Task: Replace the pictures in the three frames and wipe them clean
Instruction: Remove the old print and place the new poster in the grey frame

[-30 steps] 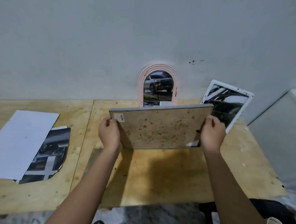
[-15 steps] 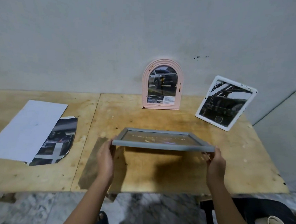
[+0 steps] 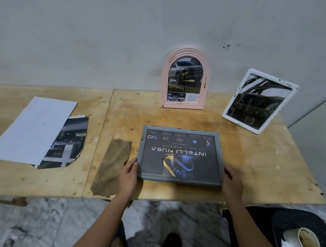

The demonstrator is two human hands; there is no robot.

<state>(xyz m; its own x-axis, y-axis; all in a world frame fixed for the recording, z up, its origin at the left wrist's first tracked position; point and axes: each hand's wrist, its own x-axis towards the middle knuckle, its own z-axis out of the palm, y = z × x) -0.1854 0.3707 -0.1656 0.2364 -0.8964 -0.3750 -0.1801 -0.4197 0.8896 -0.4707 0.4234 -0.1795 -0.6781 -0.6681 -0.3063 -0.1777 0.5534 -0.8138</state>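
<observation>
The grey frame lies face up at the near middle of the plywood table, its print turned upside down to the wearer; the large letters read INTELLI NUSA, with DATA SERVICE in smaller type next to them; a still smaller line and the captions over the row of icons at the far side are too fine to read; whether the frame's near edge rests on the wood cannot be told. The left hand grasps the frame's left rim near the near corner, thumb on top, and the right hand grasps the right rim likewise; the fingers below are hidden. A pink arched frame stands against the wall with a car picture whose white text panel is illegible; a white frame stands tilted to its right, its dark picture hard to make out. At the left, a white sheet covers most of a car print; a brown ragged piece, cloth or paper, lies just beside the left hand.
</observation>
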